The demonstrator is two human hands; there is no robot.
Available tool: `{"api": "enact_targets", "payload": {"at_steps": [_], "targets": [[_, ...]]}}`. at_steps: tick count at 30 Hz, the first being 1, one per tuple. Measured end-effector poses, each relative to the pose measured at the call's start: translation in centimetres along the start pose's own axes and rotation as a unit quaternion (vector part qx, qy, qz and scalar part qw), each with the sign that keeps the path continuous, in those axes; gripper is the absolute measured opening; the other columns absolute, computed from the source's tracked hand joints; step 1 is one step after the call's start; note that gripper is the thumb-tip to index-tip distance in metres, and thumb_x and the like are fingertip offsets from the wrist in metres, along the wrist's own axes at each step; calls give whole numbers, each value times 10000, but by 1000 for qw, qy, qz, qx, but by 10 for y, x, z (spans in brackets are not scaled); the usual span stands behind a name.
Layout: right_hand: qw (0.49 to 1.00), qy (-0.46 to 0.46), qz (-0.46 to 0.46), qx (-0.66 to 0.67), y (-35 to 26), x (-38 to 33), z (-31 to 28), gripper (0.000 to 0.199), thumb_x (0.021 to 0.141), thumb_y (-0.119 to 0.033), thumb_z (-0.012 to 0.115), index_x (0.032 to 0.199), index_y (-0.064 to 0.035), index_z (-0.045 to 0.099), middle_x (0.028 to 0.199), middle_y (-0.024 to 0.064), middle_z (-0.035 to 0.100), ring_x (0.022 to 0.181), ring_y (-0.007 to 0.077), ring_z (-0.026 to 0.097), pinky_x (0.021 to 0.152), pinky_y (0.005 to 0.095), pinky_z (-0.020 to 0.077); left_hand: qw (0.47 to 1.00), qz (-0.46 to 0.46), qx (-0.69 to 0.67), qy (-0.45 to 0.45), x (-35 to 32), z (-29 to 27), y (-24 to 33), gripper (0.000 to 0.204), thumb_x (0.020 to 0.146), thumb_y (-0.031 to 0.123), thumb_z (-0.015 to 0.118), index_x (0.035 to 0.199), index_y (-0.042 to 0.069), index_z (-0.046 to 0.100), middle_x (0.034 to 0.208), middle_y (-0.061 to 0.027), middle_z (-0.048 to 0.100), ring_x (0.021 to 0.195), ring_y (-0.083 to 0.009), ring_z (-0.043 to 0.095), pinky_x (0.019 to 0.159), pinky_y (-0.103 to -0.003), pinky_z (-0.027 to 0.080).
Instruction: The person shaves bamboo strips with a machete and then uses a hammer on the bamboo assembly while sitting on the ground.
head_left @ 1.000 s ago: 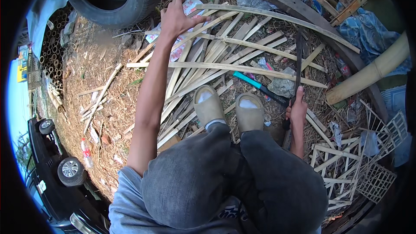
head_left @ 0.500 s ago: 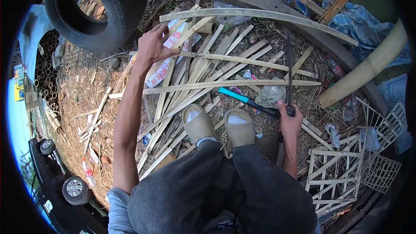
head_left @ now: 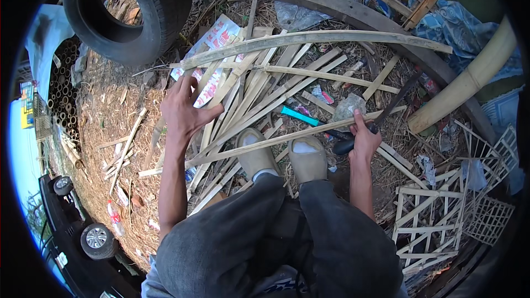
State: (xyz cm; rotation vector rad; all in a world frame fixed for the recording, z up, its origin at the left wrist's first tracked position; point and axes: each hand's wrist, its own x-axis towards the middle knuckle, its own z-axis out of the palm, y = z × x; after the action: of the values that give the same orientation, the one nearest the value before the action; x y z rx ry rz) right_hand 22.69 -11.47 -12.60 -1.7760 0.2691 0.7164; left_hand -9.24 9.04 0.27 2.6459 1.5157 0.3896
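My left hand (head_left: 185,111) is over the left part of the bamboo strips, its thumb stretched out and its fingers apart and bent, with nothing seen gripped. Just beyond its fingertips lies the end of a long, broad bamboo strip (head_left: 309,37). My right hand (head_left: 365,139) is closed round the dark handle of a long knife (head_left: 402,89), whose blade points away to the right. A slender bamboo strip (head_left: 265,142) runs under the right thumb and slants across my shoes to the left forearm. Beside the right hand lies a teal-handled tool (head_left: 300,116), its far end partly hidden.
Many split bamboo strips (head_left: 276,89) lie on straw-covered ground before my shoes (head_left: 307,160). A grey stone (head_left: 348,106) sits near the knife. Around stand a tyre (head_left: 165,16), a thick bamboo pole (head_left: 469,83), a bamboo lattice frame (head_left: 428,193) and a plastic bottle (head_left: 115,218).
My left hand has come nearer to me. The left ends of the broad and slender strips have swung nearer too. The knife has tilted from pointing straight away to pointing rightward.
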Motion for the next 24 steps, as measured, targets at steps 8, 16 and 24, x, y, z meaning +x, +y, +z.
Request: {"api": "enact_targets", "payload": {"at_steps": [8,16,24], "targets": [[997,42,-24,58,16,-12,-26,293,823,-124,841,897,-81,560,835,7,615,717,94,608,640,229,530,985,-154,59,-53,-4,3,-12,906,501,480,905,1243,62,595,1025,-120,672,887,-314,676,755,-421,542],[997,65,23,38,41,-33,-87,268,860,-115,803,841,-91,536,848,17,619,731,96,620,637,235,539,969,-247,-5,23,15,-8,-79,840,608,381,869,1260,-37,542,1189,-227,618,1093,-330,620,952,-412,493],[997,66,6,39,49,-23,-82,247,867,-115,798,863,-87,553,863,5,611,723,80,590,633,238,534,932,-360,-30,26,-24,16,-91,942,614,368,895,1319,-93,476,1196,-270,591,1077,-343,614,975,-406,484]]}}
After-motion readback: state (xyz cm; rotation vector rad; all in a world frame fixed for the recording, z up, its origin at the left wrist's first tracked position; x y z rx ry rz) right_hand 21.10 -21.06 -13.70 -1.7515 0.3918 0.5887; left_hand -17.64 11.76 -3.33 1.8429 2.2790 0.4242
